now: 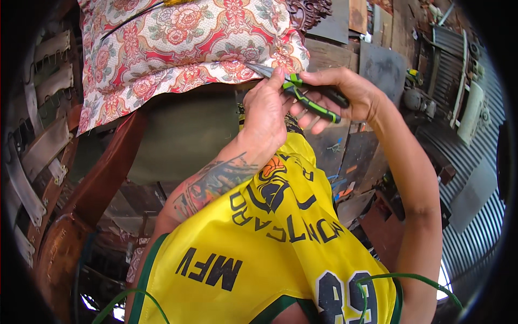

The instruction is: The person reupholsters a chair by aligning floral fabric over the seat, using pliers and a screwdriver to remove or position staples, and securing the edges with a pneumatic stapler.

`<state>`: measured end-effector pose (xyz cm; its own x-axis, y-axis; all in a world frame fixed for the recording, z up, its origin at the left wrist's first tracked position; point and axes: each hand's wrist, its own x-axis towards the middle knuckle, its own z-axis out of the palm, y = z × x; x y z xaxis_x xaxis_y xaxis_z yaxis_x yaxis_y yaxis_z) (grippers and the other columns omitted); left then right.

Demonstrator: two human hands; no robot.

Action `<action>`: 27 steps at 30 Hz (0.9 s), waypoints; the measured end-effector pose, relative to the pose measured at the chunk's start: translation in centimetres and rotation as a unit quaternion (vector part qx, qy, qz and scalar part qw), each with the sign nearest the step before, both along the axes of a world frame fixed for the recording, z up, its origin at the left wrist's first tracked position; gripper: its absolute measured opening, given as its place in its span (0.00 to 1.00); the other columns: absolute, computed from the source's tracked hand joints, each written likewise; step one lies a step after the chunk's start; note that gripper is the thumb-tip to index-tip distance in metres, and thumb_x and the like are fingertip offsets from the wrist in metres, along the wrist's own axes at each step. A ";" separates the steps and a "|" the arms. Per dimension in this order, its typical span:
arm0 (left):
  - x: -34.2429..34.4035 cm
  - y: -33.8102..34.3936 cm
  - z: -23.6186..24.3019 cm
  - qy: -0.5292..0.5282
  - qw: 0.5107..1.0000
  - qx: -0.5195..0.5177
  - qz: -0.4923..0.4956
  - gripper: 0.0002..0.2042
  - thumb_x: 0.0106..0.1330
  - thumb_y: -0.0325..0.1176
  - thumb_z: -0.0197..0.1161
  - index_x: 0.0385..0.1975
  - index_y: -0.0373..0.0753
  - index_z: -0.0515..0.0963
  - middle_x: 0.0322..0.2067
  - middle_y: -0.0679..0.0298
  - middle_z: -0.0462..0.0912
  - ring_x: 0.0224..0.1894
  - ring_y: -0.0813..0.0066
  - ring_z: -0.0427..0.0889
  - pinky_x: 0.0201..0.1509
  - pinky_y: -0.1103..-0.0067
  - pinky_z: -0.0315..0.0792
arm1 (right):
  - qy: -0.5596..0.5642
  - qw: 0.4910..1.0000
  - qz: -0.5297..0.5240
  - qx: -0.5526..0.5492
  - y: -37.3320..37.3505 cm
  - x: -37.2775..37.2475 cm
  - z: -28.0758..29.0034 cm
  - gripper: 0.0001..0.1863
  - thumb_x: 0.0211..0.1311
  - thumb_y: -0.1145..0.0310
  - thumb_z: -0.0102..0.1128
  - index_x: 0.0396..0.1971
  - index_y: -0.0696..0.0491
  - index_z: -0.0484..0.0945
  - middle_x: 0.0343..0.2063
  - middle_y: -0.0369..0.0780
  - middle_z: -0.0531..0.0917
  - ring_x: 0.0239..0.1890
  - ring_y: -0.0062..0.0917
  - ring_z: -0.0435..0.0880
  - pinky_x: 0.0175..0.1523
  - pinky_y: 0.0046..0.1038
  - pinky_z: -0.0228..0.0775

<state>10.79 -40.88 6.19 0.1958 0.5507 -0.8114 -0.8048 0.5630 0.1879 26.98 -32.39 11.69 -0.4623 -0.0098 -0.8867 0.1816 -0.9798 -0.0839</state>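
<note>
Long-nose pliers (313,105) with green and black handles point toward the upper left, their grey jaws over the near edge of a floral cushion (178,43). My right hand (342,94) holds them loosely, thumb by the pivot and fingers behind the spread handles. Closed round the base of the jaws is my left hand (264,105), its thumb lying across the metal. The curled fingers of that hand are partly hidden, so anything small between them cannot be made out. Red and cream flowers cover the cushion, which has a flat border.
A thin black rod or cable (129,22) lies on the cushion, ending by something yellow. At left is a brown wooden frame (102,173) with pale straps (54,143) beyond it. Wooden boards, scattered scraps and corrugated metal sheet (480,237) are to the right.
</note>
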 end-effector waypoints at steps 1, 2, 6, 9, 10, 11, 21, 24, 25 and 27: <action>-0.2 0.0 0.2 0.018 0.999 -0.010 -0.029 0.15 0.80 0.44 0.57 0.49 0.37 0.78 0.43 0.61 0.84 0.46 0.72 0.82 0.53 0.73 0.77 | 0.050 0.997 -0.043 -0.050 0.0 0.4 -0.5 0.25 0.75 0.53 0.57 0.51 0.63 0.80 0.36 0.45 0.90 0.30 0.32 0.90 0.38 0.35 0.90; -0.4 0.0 -0.2 0.019 0.998 -0.017 -0.054 0.15 0.80 0.44 0.57 0.47 0.37 0.79 0.38 0.64 0.83 0.40 0.75 0.81 0.47 0.75 0.75 | 0.086 0.992 -0.049 -0.085 -0.2 0.7 -1.5 0.25 0.76 0.52 0.55 0.52 0.63 0.80 0.38 0.45 0.90 0.30 0.31 0.90 0.35 0.32 0.88; -1.1 0.6 0.7 0.060 0.990 -0.047 -0.115 0.14 0.80 0.43 0.56 0.47 0.37 0.79 0.29 0.71 0.77 0.29 0.80 0.73 0.38 0.78 0.69 | 0.176 0.961 -0.103 -0.187 -1.9 0.7 -3.4 0.22 0.78 0.52 0.54 0.46 0.59 0.81 0.29 0.36 0.84 0.22 0.19 0.79 0.21 0.20 0.68; -1.3 0.9 1.8 0.084 0.985 -0.063 -0.137 0.15 0.80 0.44 0.56 0.48 0.38 0.79 0.30 0.70 0.78 0.30 0.80 0.72 0.41 0.78 0.70 | 0.140 0.967 -0.100 -0.190 -1.7 -0.2 -2.3 0.17 0.77 0.55 0.57 0.39 0.57 0.79 0.25 0.36 0.81 0.22 0.19 0.78 0.20 0.20 0.68; -1.4 0.9 2.0 0.087 0.984 -0.064 -0.139 0.15 0.80 0.44 0.56 0.48 0.38 0.79 0.30 0.70 0.78 0.30 0.80 0.72 0.41 0.78 0.70 | 0.102 0.987 -0.045 -0.119 -1.4 -0.7 -1.6 0.17 0.78 0.56 0.57 0.39 0.58 0.78 0.25 0.37 0.81 0.21 0.20 0.79 0.20 0.22 0.69; -1.4 0.9 2.1 0.077 0.985 -0.063 -0.138 0.15 0.79 0.44 0.56 0.48 0.38 0.78 0.32 0.70 0.80 0.33 0.80 0.74 0.45 0.76 0.70 | 0.061 0.997 0.009 -0.046 -1.1 -1.0 -1.1 0.17 0.78 0.57 0.57 0.39 0.58 0.78 0.25 0.38 0.81 0.21 0.21 0.79 0.20 0.23 0.70; -1.1 1.4 2.8 -0.022 0.998 -0.025 -0.047 0.16 0.80 0.47 0.53 0.47 0.39 0.78 0.40 0.63 0.85 0.41 0.70 0.81 0.53 0.68 0.74 | -0.129 0.872 0.426 0.206 2.4 -5.8 3.8 0.16 0.78 0.63 0.53 0.39 0.64 0.77 0.21 0.39 0.80 0.14 0.25 0.79 0.19 0.26 0.70; -2.2 0.3 1.5 -0.118 0.990 0.018 -0.072 0.18 0.80 0.48 0.53 0.48 0.37 0.78 0.35 0.62 0.85 0.35 0.70 0.81 0.46 0.67 0.77 | -0.123 0.931 0.313 0.139 1.4 -5.4 3.2 0.15 0.78 0.64 0.54 0.39 0.62 0.77 0.21 0.39 0.80 0.14 0.24 0.78 0.18 0.26 0.70; -2.5 0.3 1.4 -0.120 0.990 0.018 -0.068 0.18 0.80 0.48 0.53 0.48 0.37 0.78 0.35 0.62 0.85 0.35 0.70 0.81 0.46 0.67 0.77 | -0.118 0.964 0.221 0.087 1.1 -5.3 3.0 0.14 0.77 0.64 0.54 0.39 0.61 0.78 0.21 0.39 0.81 0.14 0.24 0.78 0.18 0.25 0.70; -3.1 0.3 1.6 -0.103 0.988 0.009 -0.116 0.23 0.80 0.52 0.52 0.49 0.34 0.78 0.33 0.60 0.85 0.31 0.70 0.81 0.40 0.65 0.79 | -0.106 0.965 0.227 0.074 0.6 -5.5 3.3 0.13 0.77 0.65 0.54 0.36 0.60 0.75 0.23 0.40 0.79 0.19 0.25 0.79 0.21 0.29 0.75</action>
<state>7.72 -40.60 7.76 0.4781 0.4862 -0.7315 -0.6764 0.7351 0.0465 21.48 -31.79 14.95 -0.2492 -0.0342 -0.9679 0.6173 -0.7756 -0.1315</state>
